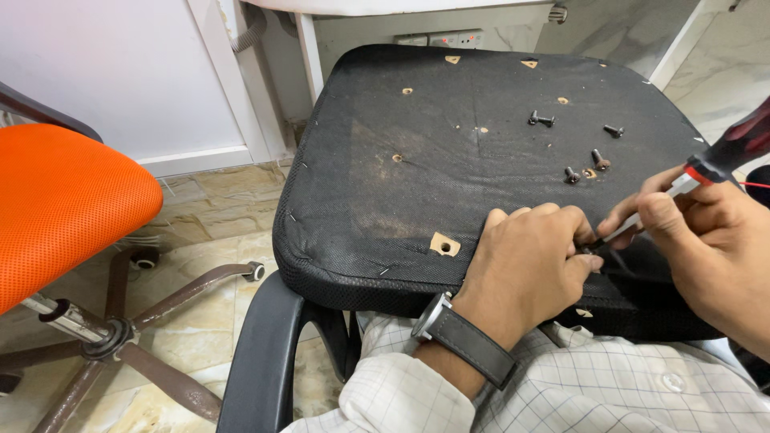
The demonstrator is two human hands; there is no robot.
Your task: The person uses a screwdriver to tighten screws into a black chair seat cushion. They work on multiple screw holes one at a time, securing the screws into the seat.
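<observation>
While our left hand (533,256) pinches a small fastener at the upturned seat base's (385,192) near right edge, our right hand (706,232) grips the screwdriver (706,168). Its shaft slants from far right down to that fastener, tip meeting the left fingertips (589,240). Loose bolts (573,148) lie farther away.

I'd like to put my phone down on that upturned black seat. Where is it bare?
Free: the seat's left and middle, between its left edge and the loose screws. Crowded: the right side, with the screws, and the near right corner, where the left hand, right hand and screwdriver work.

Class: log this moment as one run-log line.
left hand: steadies bolt on seat underside | right hand: holds screwdriver | loose bolts: nearby
</observation>
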